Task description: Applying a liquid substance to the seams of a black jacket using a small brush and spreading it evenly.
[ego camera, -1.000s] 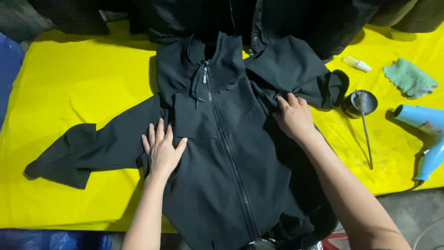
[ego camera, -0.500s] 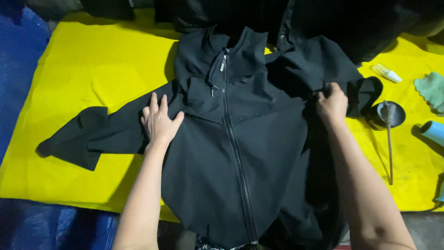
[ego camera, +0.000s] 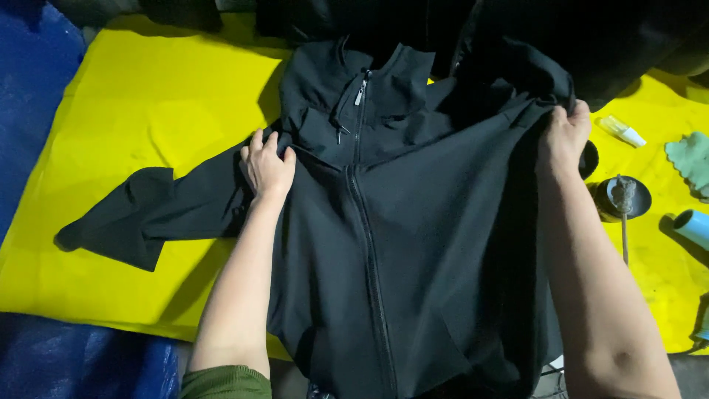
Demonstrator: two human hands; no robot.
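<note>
Lying zipped on yellow cloth (ego camera: 148, 96), black jacket (ego camera: 413, 244): left hand (ego camera: 267, 166) flat, right hand (ego camera: 565, 137) grip pinching its shoulder.

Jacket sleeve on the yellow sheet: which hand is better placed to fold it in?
Left, probably. The left hand rests flat on the jacket right where that sleeve joins it, while the right hand grips the opposite shoulder edge.
</note>
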